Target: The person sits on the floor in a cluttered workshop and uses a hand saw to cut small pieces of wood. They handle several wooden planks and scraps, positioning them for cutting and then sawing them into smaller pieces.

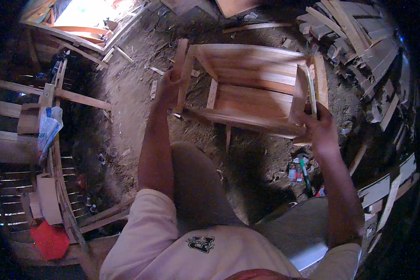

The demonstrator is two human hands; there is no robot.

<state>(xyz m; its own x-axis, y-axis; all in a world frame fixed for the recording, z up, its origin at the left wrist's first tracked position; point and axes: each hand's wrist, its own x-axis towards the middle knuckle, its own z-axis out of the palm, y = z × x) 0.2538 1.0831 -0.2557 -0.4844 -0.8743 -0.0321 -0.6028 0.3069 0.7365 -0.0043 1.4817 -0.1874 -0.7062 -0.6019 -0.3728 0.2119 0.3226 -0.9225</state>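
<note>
1. Left hand [169, 85] is closed around the left end of an open wooden box [254, 100]; right hand [321, 128] grips its right end.
2. Between them, the box spans the far middle, over the dirt floor [126, 102].
3. Nearer, toward the right, lies a green-handled tool [303, 168].
4. Stacked boards [352, 37] occupy the far right.

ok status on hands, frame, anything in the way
Left hand gripping wooden frame at left end, right hand gripping right end. Frame's open side toward the person. Green-handled tool on ground nearby.
</note>
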